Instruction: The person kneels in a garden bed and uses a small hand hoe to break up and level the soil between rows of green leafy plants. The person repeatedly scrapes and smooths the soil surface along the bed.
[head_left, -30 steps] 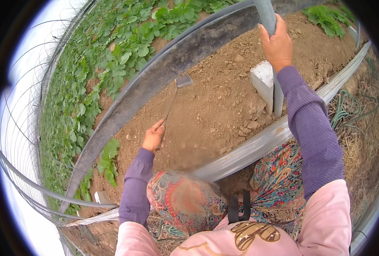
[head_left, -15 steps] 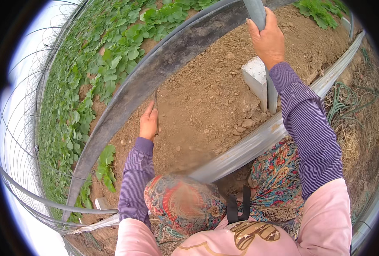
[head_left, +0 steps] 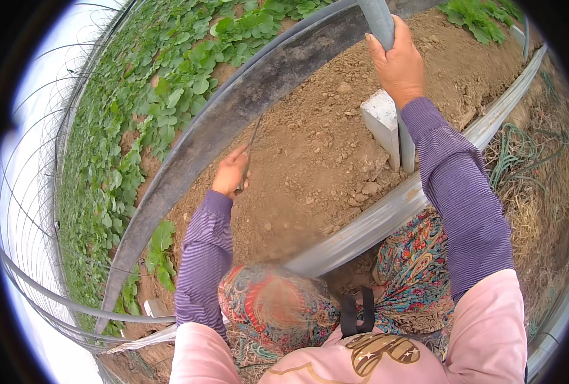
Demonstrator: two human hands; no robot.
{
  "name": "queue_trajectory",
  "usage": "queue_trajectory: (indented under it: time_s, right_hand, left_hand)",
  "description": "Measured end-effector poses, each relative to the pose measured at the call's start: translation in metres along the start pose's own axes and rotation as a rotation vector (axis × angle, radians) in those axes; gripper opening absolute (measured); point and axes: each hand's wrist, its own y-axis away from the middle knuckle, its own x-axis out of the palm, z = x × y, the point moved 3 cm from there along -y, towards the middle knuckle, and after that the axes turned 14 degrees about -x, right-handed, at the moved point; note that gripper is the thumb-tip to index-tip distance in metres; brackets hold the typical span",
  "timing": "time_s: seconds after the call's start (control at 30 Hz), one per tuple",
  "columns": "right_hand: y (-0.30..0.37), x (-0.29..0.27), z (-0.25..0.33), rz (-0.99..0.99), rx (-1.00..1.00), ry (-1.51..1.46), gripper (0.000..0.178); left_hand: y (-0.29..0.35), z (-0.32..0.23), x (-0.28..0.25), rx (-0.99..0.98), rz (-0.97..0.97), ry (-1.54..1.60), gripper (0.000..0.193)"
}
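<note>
Smooth metal pole [head_left: 378, 24], matt plastic sheet [head_left: 230, 109], rough crumbly soil [head_left: 310, 147], ribbed cloth sleeves [head_left: 467, 192]

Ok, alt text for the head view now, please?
A person's left hand holds a thin-handled tool over bare soil while the right hand grips a grey pole beside a pale block. Beyond a dark curved strip, leafy green plants grow.

2 arms in view. Left arm [head_left: 202, 269] reaches forward, forearm near upright, leaning slightly right toward the top; left hand [head_left: 230, 173] closed, fingers curled in a grip. Right arm [head_left: 467, 198] stretches farther out, slanting up and leftward, elbow slightly bent; right hand [head_left: 399, 69] wrapped in a grip, thumb [head_left: 375, 48] pointing up. Hands well apart, right higher.
</note>
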Motion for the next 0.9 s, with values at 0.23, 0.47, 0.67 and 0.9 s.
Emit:
queue_trajectory:
  time_s: [0.23, 0.47, 0.67, 0.9]
  right_hand:
    - [-0.001, 0.002, 0.004, 0.001, 0.025, -0.041, 0.048]
    - [0.0, 0.001, 0.001, 0.027, 0.037, -0.027, 0.049]
    - [-0.003, 0.0, 0.004, 0.04, 0.073, -0.039, 0.05]
    - [-0.003, 0.001, 0.001, 0.021, 0.06, -0.061, 0.05]
  left_hand:
    - [-0.004, 0.004, -0.013, -0.095, -0.027, -0.134, 0.038]
    - [0.055, 0.042, -0.017, 0.015, 0.011, 0.02, 0.037]
    - [0.071, 0.034, -0.031, 0.027, 0.035, 0.01, 0.036]
    - [0.062, 0.042, -0.008, -0.041, 0.085, -0.162, 0.036]
